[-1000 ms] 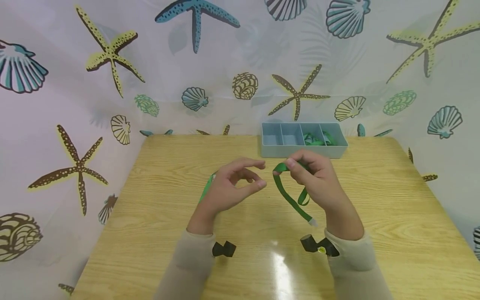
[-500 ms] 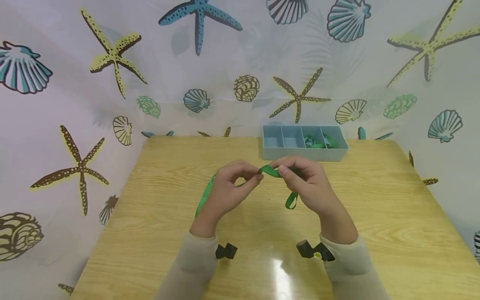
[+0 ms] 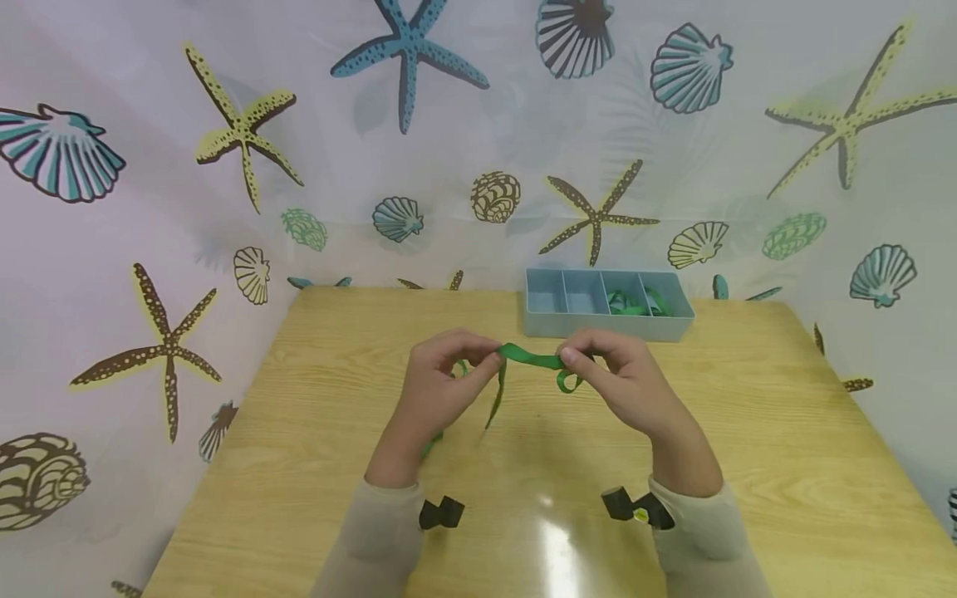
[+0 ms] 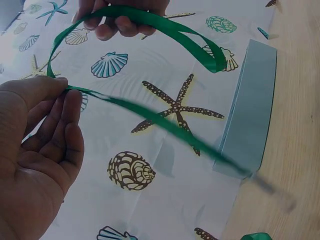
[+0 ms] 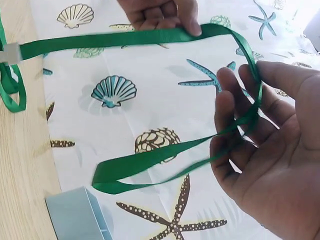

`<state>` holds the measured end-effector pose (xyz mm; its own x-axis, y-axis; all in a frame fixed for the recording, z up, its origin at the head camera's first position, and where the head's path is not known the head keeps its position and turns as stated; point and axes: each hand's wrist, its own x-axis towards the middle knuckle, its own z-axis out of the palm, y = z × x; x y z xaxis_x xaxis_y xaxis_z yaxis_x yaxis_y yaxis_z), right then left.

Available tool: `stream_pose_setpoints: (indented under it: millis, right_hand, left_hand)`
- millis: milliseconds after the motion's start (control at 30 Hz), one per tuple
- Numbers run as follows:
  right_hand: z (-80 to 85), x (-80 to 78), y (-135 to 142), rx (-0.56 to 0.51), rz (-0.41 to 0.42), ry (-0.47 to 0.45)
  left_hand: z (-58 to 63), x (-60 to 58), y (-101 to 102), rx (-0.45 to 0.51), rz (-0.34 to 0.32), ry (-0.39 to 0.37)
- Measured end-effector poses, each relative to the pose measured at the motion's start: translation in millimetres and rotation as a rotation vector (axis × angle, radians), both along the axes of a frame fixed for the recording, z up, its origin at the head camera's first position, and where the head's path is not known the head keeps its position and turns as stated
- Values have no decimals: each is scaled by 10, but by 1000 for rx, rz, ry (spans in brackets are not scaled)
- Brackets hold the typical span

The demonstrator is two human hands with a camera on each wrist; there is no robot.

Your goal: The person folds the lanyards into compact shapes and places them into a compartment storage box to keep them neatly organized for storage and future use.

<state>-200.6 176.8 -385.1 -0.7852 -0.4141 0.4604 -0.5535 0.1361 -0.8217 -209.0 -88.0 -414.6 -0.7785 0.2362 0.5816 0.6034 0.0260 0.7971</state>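
Observation:
A green ribbon (image 3: 531, 357) is stretched between both hands above the table. My left hand (image 3: 441, 382) pinches it between thumb and fingertips. One length hangs from there, and its pale tip (image 5: 11, 52) shows in the right wrist view. My right hand (image 3: 628, 378) pinches the other side of the stretch with thumb and forefinger. A folded loop of the ribbon (image 5: 125, 172) passes through the fingers of that hand. More green ribbon (image 3: 432, 444) lies on the table, partly hidden behind the left wrist.
At the back right of the wooden table (image 3: 748, 399) stands a blue-grey divided tray (image 3: 583, 325). Green ribbons (image 3: 628, 307) lie in its two right compartments. Behind the table hangs a white cloth (image 3: 449, 149) printed with shells and starfish.
My left hand was apart from the held ribbon, fingers parted; it now pinches it. The ribbon's end has moved from below the right hand to below the left. The span between the hands has straightened.

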Motion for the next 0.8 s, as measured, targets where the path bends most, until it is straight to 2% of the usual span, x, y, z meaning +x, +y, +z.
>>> stream_pose_setpoints:
  millis: [233,400,600,700,800]
  right_hand:
    - [-41,-37,90,121,-20,-30]
    - [-59,-38,72,179,-6,-36]
    - [-82,-24,-6,167,-14,-27]
    - [-90,-22,-38,153,-28,-28]
    - [-104,-32,-64,140,-6,-34]
  left_hand:
    - [39,32,-21,18,-6,-1]
    - [67,62,-13,-39,35,32]
    - [92,83,0,-135,82,89]
    - [98,86,6,-151,71,109]
    - [98,88,15,-151,48,124]
